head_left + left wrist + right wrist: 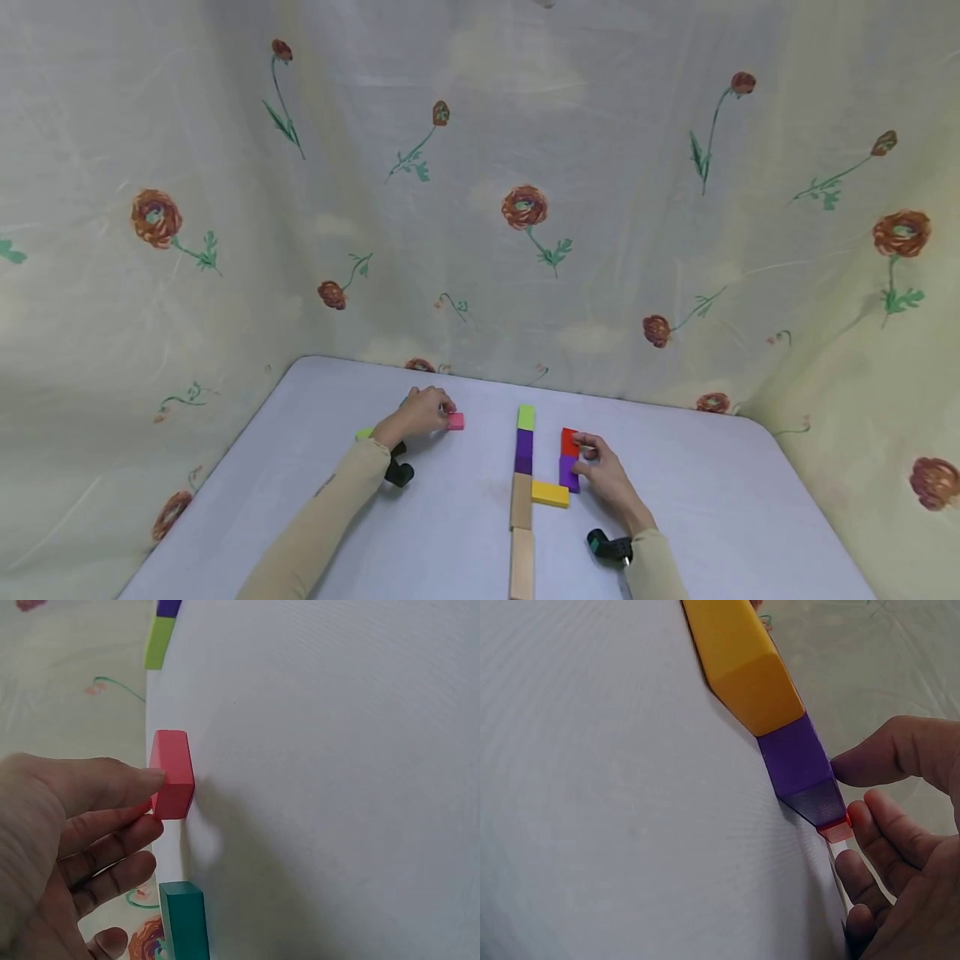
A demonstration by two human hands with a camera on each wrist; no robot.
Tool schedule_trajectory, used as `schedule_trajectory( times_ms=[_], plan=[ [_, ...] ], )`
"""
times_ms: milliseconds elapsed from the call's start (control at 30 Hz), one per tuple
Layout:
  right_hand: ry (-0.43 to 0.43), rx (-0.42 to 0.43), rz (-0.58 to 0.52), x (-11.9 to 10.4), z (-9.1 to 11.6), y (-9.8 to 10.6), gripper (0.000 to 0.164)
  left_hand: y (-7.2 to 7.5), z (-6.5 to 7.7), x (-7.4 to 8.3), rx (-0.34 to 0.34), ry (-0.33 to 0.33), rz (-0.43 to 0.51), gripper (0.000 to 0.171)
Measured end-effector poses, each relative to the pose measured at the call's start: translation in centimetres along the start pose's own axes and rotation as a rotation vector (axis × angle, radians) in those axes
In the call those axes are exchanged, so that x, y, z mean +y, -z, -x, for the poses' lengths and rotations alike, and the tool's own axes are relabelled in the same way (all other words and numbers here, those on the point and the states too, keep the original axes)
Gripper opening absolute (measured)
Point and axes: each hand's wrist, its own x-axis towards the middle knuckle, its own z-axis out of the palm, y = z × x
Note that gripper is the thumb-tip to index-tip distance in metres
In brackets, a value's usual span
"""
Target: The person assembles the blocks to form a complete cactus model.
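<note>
My left hand [423, 412] pinches a pink block [457, 422] on the table between thumb and fingers. In the left wrist view, its thumb lies against the top of the pink block [172, 761], and a teal block [185, 919] stands a short way off. On the other side, my right hand [609, 482] reaches to a red block [568, 442] and a purple block [567, 473] set end to end. The thumb touches the purple block [799, 757], while the other fingers lie loosely bent by the red block [836, 830].
A straight line of blocks runs down the table's middle: light green [527, 417], dark purple [524, 450] and plain wooden blocks [521, 500]. A yellow block [551, 494] joins that line to the purple block. Another light green block [363, 433] is partly hidden by my left wrist.
</note>
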Motion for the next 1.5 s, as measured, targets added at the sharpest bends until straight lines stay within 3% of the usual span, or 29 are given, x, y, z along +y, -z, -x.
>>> schedule_trajectory(
  times_ms=[1067,1500],
  plan=[
    [-0.009,0.002,-0.004,0.0,0.0,0.1,0.054,-0.2,-0.2,0.1,-0.056,0.024,0.057,0.019],
    [0.000,0.011,0.007,0.1,0.0,0.0,0.053,-1.3,-2.5,2.1,-0.023,0.039,0.117,0.022]
  ],
)
